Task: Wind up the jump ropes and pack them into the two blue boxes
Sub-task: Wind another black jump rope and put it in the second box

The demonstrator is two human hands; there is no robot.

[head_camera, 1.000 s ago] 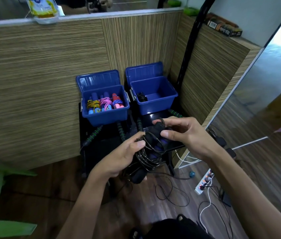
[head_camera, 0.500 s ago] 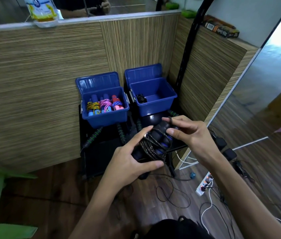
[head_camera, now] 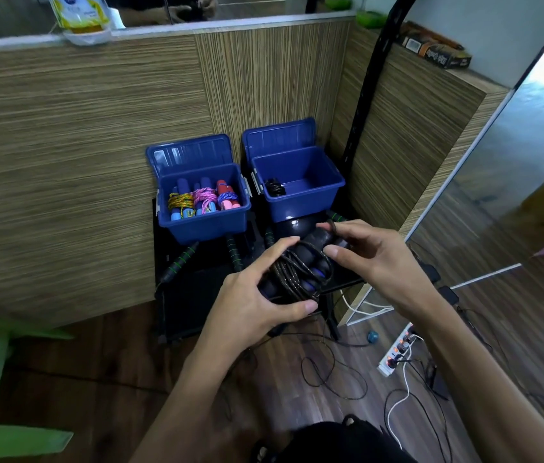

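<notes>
Compared with a second ago, the dark rope is seen gathered tighter: the loose coils that hung below the hands then have been drawn up into a compact bundle around the two handles. Half a second ago the bundle was already held much as now, so little has shifted since. From this it is judged that the winding of this rope is nearly finished and that only the last turn or tuck remains before it can be packed.

The bundle is held just in front of the right box, above the tabletop. The left hand is brought in from below, palm towards the bundle, with the grip closed round the coils and handles: fingers over the top, thumb underneath. The right hand is reached in from the right with the wrist raised; its fingertips are pinched on the upper handle end and the rope there, the remaining fingers loosely curled.

One wound dark rope already lies in the right box, at its left side. Three coloured ropes are stacked in the left box. Both lids stand open against the wall. Two green-banded handles lie unwound on the tabletop, so more winding is judged to remain.
</notes>
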